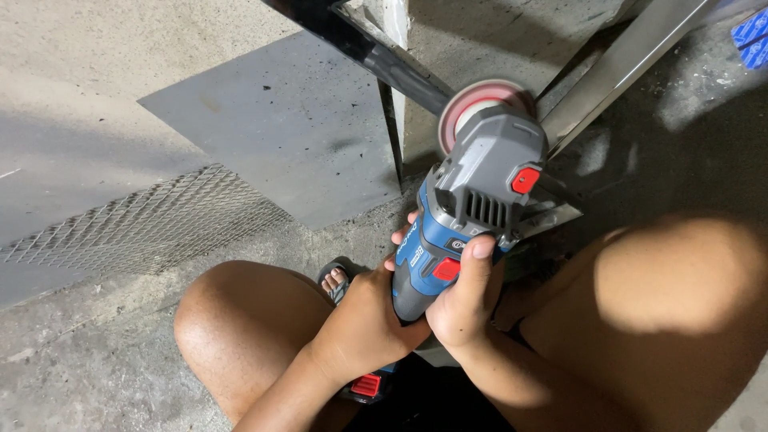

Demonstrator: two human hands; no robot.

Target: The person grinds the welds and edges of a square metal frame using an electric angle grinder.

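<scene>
Both the left hand [364, 320] and right hand [464, 300] wrap the blue angle grinder [464, 208]. Disc [480, 108] sits against the dark metal bar [384, 60]; a kickback could throw it toward those bare knees.

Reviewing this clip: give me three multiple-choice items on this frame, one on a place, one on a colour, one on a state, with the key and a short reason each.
1. Where is the expanded-metal mesh?
A. On the floor, left of the flat metal sheet
B. Across the person's knees
C. On top of the grinder

2. What colour is the button on the angle grinder's grey head?
A. Green
B. Red
C. Yellow

3. How is the grinder held?
A. Lying untouched on the floor
B. By the right hand only
C. By the left hand and right hand together

Key: 1 A, mesh lies at the sheet's lower left edge. 2 B, red button shows. 3 C, both hands wrap the blue body.
</scene>
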